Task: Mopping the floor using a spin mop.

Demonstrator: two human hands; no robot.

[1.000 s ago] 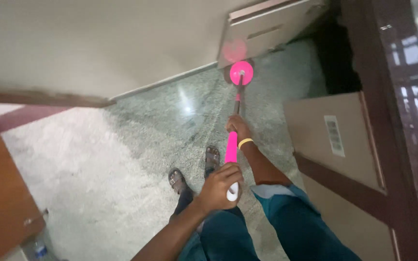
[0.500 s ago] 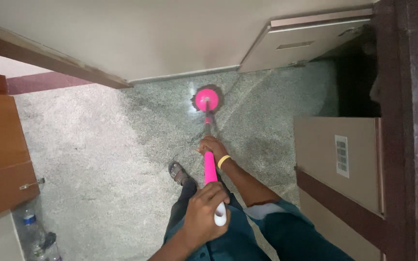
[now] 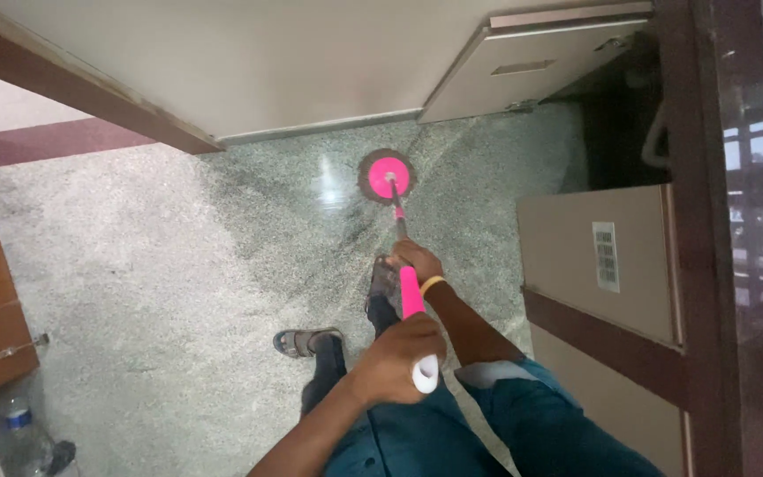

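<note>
both hands grip the pink mop [image 3: 388, 177], open floor [image 3: 161, 256] to its left.

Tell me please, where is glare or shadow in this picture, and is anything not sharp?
Head view: a bright glare spot lies on the polished floor left of the pink mop head; the gap beside the cardboard box is deep in shadow; the dark counter mirrors window light; the plastic bottle is soft.
</note>
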